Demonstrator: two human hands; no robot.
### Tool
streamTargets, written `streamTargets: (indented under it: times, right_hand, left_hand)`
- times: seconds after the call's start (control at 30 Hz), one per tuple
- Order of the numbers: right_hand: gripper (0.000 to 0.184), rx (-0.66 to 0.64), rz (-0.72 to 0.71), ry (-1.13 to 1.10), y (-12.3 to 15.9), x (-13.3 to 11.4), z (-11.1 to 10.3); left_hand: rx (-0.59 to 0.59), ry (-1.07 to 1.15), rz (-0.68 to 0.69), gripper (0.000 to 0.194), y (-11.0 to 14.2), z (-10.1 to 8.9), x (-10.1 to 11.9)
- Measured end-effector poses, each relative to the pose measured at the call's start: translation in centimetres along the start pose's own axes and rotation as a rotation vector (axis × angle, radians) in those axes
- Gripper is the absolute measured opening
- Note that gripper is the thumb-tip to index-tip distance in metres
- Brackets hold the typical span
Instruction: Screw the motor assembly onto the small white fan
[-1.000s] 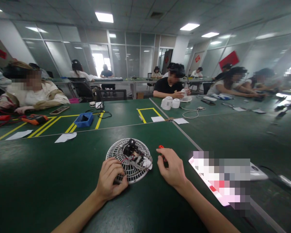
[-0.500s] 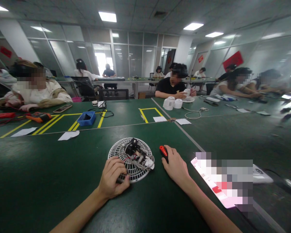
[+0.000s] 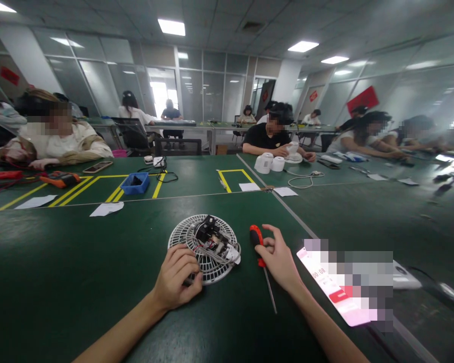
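If my half-open, empty right hand (image 3: 280,259) bumps the screwdriver (image 3: 262,262) right of the white grille (image 3: 212,273), it could roll, while my left hand (image 3: 177,278) curls over the white grille's near-left edge, hold unclear.

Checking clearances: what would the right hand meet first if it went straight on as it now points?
Probably the red-and-black screwdriver handle, beside the right hand; whether they touch is unclear.

One red-handled screwdriver (image 3: 262,262), one component-laden grille (image 3: 179,233), one blue tray (image 3: 135,189)
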State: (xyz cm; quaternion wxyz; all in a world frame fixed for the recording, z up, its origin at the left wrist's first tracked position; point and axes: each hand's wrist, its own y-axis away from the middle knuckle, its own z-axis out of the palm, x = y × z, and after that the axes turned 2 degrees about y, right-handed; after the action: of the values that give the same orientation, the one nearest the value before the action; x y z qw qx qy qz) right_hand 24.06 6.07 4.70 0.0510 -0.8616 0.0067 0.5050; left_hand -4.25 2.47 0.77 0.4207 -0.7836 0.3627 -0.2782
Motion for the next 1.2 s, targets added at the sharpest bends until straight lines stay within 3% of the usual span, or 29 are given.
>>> streamTargets:
  times: [0.13, 0.33, 0.6, 0.93, 1.2]
  right_hand:
    - [0.074, -0.048, 0.01, -0.37, 1.2, -1.1, 0.3]
    - [0.077, -0.013, 0.054, -0.575, 2.4, -2.3, 0.8]
    - [0.061, 0.226, 0.051, -0.744, 2.9, -1.9, 2.0]
    - [0.061, 0.323, -0.031, -0.759, 3.0, -1.3, 2.8]
    - [0.063, 0.359, 0.007, -0.777, 3.1, -1.8, 2.6]
  left_hand:
    - [0.003, -0.006, 0.008, 0.011, -0.1, -0.1, 0.1]
    - [0.003, -0.004, 0.003, 0.012, 0.1, -0.1, 0.0]
    - [0.014, -0.008, 0.0, 0.012, 0.0, 0.0, 0.0]
    - [-0.03, 0.018, -0.011, 0.013, 0.6, -0.2, -0.6]
    - [-0.022, 0.015, 0.012, 0.016, 0.3, -0.4, -0.6]
